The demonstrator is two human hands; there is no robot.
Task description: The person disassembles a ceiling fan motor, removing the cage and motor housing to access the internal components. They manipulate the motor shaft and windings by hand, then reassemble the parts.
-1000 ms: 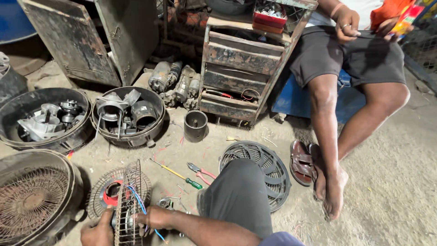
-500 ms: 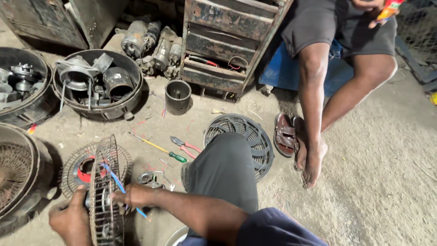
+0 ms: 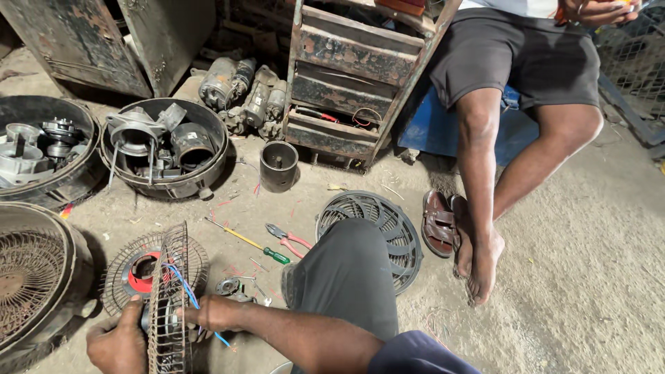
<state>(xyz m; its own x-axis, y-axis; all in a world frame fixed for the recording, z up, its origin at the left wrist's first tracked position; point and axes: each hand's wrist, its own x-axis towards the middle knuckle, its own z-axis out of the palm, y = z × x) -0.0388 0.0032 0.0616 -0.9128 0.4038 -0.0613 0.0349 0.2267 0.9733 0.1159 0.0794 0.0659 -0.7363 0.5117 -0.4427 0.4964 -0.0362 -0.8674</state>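
Note:
A rusty wire fan guard stands on edge at the lower left, and both my hands hold it. My left hand grips its near side from the left. My right hand holds it from the right, by a small motor part and a blue wire that runs through the mesh. Behind the guard a second round grille with a red hub lies flat on the ground. My bent knee in grey trousers is just to the right.
A yellow and green screwdriver, red-handled pliers and a black fan grille lie ahead. Tubs of metal parts, a dark cylinder and a rusty drawer rack stand beyond. A seated person's bare legs are at right.
The view has swung down and to the right. My hands have kept their hold on the upright wire guard, which now sits a little lower and further left in view.

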